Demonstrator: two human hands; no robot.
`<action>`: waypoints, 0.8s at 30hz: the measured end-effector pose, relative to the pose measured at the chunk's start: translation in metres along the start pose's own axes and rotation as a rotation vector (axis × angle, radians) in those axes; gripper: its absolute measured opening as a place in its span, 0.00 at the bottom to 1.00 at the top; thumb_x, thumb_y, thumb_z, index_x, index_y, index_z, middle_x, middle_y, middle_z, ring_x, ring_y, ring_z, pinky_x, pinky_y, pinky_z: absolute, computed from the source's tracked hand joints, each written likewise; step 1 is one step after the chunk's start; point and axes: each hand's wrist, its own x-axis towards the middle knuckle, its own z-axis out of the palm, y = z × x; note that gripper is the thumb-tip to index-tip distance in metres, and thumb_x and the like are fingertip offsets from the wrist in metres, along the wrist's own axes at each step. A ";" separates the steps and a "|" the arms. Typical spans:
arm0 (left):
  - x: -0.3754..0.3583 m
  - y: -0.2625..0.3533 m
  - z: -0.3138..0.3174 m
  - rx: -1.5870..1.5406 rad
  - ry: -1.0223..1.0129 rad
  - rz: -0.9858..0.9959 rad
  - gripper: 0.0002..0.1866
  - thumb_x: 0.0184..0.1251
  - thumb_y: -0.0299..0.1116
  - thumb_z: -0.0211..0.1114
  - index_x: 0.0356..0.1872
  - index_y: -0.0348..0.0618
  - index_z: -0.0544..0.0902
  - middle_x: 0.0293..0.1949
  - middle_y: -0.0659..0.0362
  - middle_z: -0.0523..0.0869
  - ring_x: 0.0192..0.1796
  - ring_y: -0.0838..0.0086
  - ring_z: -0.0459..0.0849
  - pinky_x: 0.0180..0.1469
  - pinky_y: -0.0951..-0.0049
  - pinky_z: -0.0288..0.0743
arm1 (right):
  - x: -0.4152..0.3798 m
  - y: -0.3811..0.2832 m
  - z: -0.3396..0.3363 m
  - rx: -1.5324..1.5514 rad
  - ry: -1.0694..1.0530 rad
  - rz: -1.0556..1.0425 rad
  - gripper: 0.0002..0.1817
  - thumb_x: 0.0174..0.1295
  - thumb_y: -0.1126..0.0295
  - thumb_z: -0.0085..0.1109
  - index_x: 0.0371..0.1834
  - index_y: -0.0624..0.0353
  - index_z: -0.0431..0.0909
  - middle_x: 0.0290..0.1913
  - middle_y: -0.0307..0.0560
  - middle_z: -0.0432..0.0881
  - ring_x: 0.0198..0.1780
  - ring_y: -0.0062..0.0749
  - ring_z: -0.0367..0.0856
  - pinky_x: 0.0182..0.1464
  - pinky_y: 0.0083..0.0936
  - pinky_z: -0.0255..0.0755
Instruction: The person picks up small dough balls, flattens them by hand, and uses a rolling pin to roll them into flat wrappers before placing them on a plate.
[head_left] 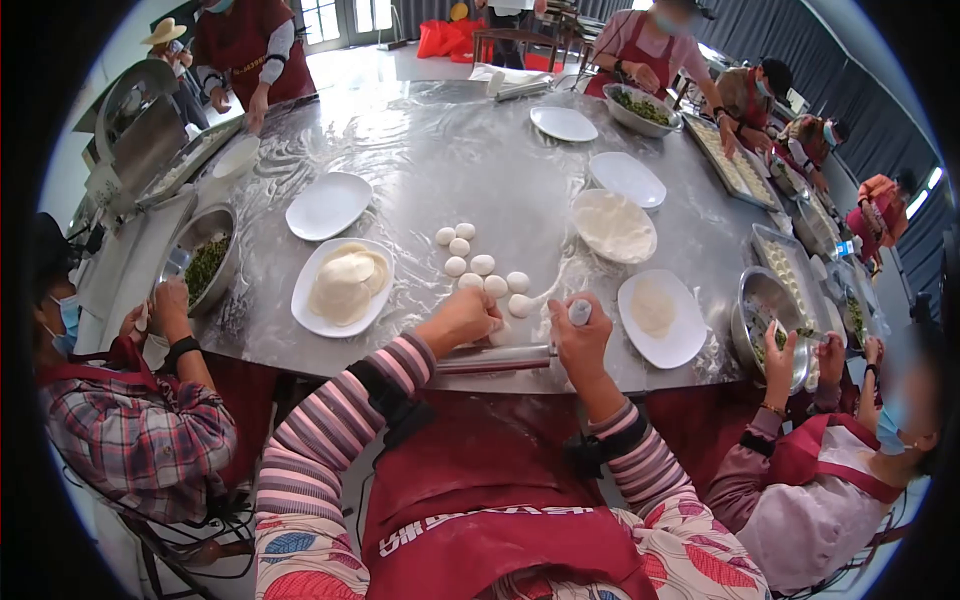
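Note:
My left hand is closed in a pinch at the table's near edge, with a pale dough piece at its fingertips, partly hidden. My right hand is wrapped around a rolling pin; its greyish end pokes up past the thumb. Between my hands, a shiny metal bar lies along the table edge. Just beyond them sit several small round dough balls. To the left, a white plate bears a stack of flat dough wrappers. On the right, another plate has a thin wrapper.
A bowl of flour and empty white plates stand on the floured metal table. Co-workers sit close on both sides, near metal bowls of green filling. Trays of dumplings line the right side.

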 end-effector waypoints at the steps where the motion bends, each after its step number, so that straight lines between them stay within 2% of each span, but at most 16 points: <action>1: -0.003 0.001 0.000 0.147 0.029 0.083 0.06 0.52 0.28 0.65 0.29 0.35 0.82 0.22 0.56 0.82 0.27 0.76 0.80 0.31 0.73 0.72 | 0.006 -0.015 0.004 -0.018 0.043 -0.126 0.11 0.49 0.77 0.65 0.23 0.59 0.69 0.15 0.41 0.71 0.18 0.21 0.70 0.22 0.23 0.65; 2: -0.005 0.001 0.001 0.292 0.053 0.164 0.07 0.52 0.28 0.65 0.30 0.35 0.83 0.23 0.56 0.83 0.28 0.75 0.80 0.32 0.73 0.72 | 0.011 -0.023 0.009 -0.038 0.088 -0.247 0.11 0.48 0.77 0.66 0.23 0.60 0.69 0.15 0.43 0.71 0.17 0.23 0.71 0.21 0.25 0.65; 5: 0.005 0.004 0.006 0.286 0.054 0.169 0.08 0.51 0.30 0.66 0.30 0.36 0.83 0.23 0.56 0.83 0.29 0.75 0.80 0.34 0.72 0.73 | 0.030 0.015 0.027 -0.043 0.101 -0.210 0.11 0.49 0.76 0.65 0.23 0.60 0.69 0.14 0.46 0.71 0.16 0.29 0.72 0.21 0.28 0.65; 9: 0.018 -0.002 0.005 0.182 -0.048 0.287 0.07 0.50 0.31 0.66 0.28 0.37 0.83 0.23 0.54 0.83 0.29 0.73 0.81 0.34 0.72 0.73 | 0.022 0.011 0.017 -0.144 0.107 -0.266 0.11 0.48 0.74 0.65 0.23 0.60 0.69 0.15 0.47 0.72 0.16 0.31 0.72 0.21 0.29 0.66; 10: 0.003 0.006 0.005 0.298 -0.023 0.259 0.07 0.49 0.30 0.66 0.27 0.37 0.82 0.23 0.54 0.83 0.29 0.71 0.81 0.34 0.71 0.73 | 0.008 0.007 0.008 -0.163 0.115 -0.297 0.11 0.48 0.74 0.65 0.23 0.60 0.69 0.15 0.47 0.71 0.16 0.30 0.72 0.22 0.29 0.66; 11: -0.005 0.010 0.002 0.416 0.006 0.227 0.07 0.49 0.30 0.65 0.26 0.36 0.82 0.23 0.53 0.83 0.29 0.69 0.81 0.34 0.71 0.73 | -0.007 0.002 0.001 -0.128 0.113 -0.156 0.12 0.48 0.75 0.66 0.24 0.59 0.68 0.14 0.46 0.71 0.17 0.29 0.72 0.22 0.29 0.67; 12: -0.002 0.006 0.000 0.414 0.022 0.226 0.07 0.49 0.30 0.65 0.26 0.36 0.82 0.23 0.53 0.83 0.29 0.69 0.81 0.34 0.71 0.73 | -0.015 0.004 -0.001 -0.062 0.106 -0.126 0.12 0.48 0.75 0.65 0.23 0.59 0.68 0.14 0.45 0.70 0.17 0.27 0.71 0.22 0.28 0.67; 14: -0.001 -0.006 0.005 0.363 0.114 0.221 0.07 0.49 0.29 0.65 0.26 0.36 0.81 0.24 0.51 0.83 0.29 0.65 0.82 0.34 0.69 0.73 | -0.010 0.013 -0.001 -0.173 0.083 -0.224 0.11 0.49 0.75 0.64 0.23 0.60 0.68 0.14 0.47 0.70 0.16 0.29 0.71 0.21 0.29 0.66; 16: -0.002 0.003 0.007 0.330 0.053 0.189 0.06 0.49 0.29 0.64 0.25 0.36 0.81 0.24 0.50 0.83 0.30 0.62 0.82 0.34 0.66 0.74 | 0.014 0.003 0.014 -0.137 0.099 -0.181 0.11 0.49 0.75 0.64 0.23 0.61 0.68 0.14 0.51 0.70 0.16 0.38 0.71 0.21 0.31 0.65; 17: 0.005 0.006 0.006 0.395 0.065 0.184 0.07 0.49 0.30 0.65 0.26 0.36 0.81 0.24 0.50 0.83 0.30 0.63 0.82 0.34 0.66 0.73 | 0.025 0.006 0.020 -0.099 0.052 -0.153 0.11 0.49 0.74 0.64 0.24 0.62 0.68 0.15 0.54 0.70 0.17 0.49 0.71 0.21 0.34 0.64; 20: 0.010 0.006 0.003 0.400 0.092 0.217 0.08 0.49 0.32 0.66 0.27 0.37 0.81 0.27 0.50 0.83 0.33 0.63 0.82 0.36 0.66 0.73 | 0.029 0.011 0.025 -0.088 0.071 -0.178 0.11 0.49 0.74 0.64 0.24 0.62 0.68 0.15 0.55 0.70 0.18 0.51 0.72 0.21 0.34 0.64; 22: -0.004 0.010 -0.001 0.482 -0.049 0.224 0.09 0.50 0.33 0.66 0.28 0.38 0.81 0.28 0.50 0.83 0.34 0.63 0.82 0.36 0.66 0.73 | 0.008 0.004 0.007 -0.158 0.082 -0.236 0.11 0.48 0.75 0.64 0.26 0.62 0.69 0.17 0.54 0.72 0.19 0.48 0.74 0.22 0.34 0.66; 24: -0.008 0.002 -0.001 0.502 0.039 0.212 0.09 0.50 0.33 0.66 0.27 0.38 0.81 0.27 0.50 0.83 0.33 0.63 0.82 0.35 0.66 0.73 | -0.018 0.005 -0.003 0.039 0.068 -0.022 0.11 0.48 0.75 0.64 0.26 0.63 0.69 0.17 0.54 0.73 0.19 0.48 0.74 0.22 0.34 0.66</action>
